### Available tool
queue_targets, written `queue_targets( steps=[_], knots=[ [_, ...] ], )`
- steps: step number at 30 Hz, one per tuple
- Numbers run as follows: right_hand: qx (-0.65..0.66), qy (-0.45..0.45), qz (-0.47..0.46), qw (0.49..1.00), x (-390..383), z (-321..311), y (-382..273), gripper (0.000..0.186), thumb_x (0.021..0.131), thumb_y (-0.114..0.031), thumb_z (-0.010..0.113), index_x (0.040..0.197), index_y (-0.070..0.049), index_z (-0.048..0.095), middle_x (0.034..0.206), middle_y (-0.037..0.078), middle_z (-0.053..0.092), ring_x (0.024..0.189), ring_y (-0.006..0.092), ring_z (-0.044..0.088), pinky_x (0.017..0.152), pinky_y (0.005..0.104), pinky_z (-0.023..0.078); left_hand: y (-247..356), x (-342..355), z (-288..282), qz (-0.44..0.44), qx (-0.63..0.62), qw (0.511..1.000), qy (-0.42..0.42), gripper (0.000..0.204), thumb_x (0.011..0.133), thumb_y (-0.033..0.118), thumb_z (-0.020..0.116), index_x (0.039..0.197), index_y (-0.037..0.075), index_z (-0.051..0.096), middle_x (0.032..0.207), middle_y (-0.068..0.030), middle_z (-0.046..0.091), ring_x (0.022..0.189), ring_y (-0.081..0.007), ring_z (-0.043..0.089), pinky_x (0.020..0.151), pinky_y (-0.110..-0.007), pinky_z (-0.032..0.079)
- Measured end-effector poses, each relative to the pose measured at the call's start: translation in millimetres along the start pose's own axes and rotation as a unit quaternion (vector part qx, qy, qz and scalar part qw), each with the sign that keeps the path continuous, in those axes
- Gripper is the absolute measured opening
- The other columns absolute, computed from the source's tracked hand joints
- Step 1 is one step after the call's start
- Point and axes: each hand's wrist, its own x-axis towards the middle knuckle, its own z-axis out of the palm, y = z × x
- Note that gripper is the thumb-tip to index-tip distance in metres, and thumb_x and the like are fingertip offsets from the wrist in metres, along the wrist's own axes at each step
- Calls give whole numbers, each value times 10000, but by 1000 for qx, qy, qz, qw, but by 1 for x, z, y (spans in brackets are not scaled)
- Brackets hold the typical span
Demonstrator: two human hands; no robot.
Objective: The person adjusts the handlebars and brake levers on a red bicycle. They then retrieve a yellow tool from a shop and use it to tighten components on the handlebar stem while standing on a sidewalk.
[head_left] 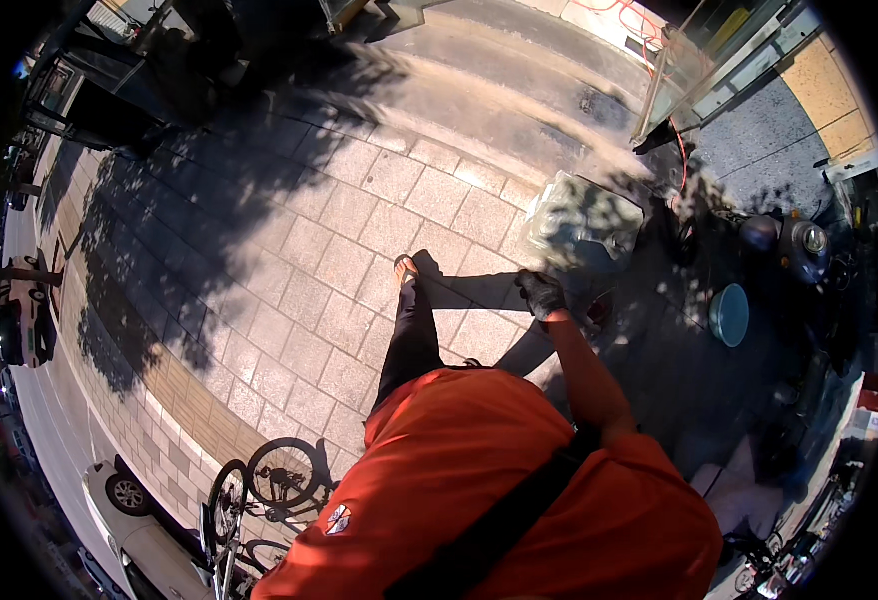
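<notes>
My right hand [542, 295], in a dark glove, is at the middle right of the view with its fingers curled; whether anything is inside them I cannot make out. It is nearest a pale, translucent lidded bin [574, 225] on the paving, dappled with shade. My left hand is not in view. My leg in dark trousers [404, 335] and a sandalled foot [405, 270] show below the orange shirt [479, 460].
Broad steps [499, 90] rise ahead beside a glass panel [689, 75] and red hose [682, 160]. A light blue basin [728, 315] and dark rounded equipment [799, 245] stand right. Bicycles [279, 475], parked cars [134, 520] and a road lie left.
</notes>
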Motion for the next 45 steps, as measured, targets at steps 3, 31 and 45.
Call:
queue_targets(
  steps=[3,31,45],
  knots=[
    [-85,-9,140,987,88,-3,11,388,964,-402,603,880,-60,767,835,85,736,756,203,665,724,380,517,101,66,-24,13,29,999,-13,140,869,172,609,771,87,662,689,-73,590,612,-181,559,566,-372,422],
    [-276,132,-24,952,630,-94,-492,289,917,-254,528,924,-51,734,1008,211,722,1001,407,679,901,501,531,1181,218,-209,153,261,951,-60,249,824,320,675,927,101,729,882,-164,728,846,-366,710,730,-526,557],
    [-492,-74,186,847,687,-151,-615,379,922,-353,548,972,-75,800,1092,211,744,1072,365,715,952,468,561,1515,227,-169,222,524,813,-127,147,813,264,694,907,166,751,923,-121,746,904,-347,738,757,-485,589]
  ],
)
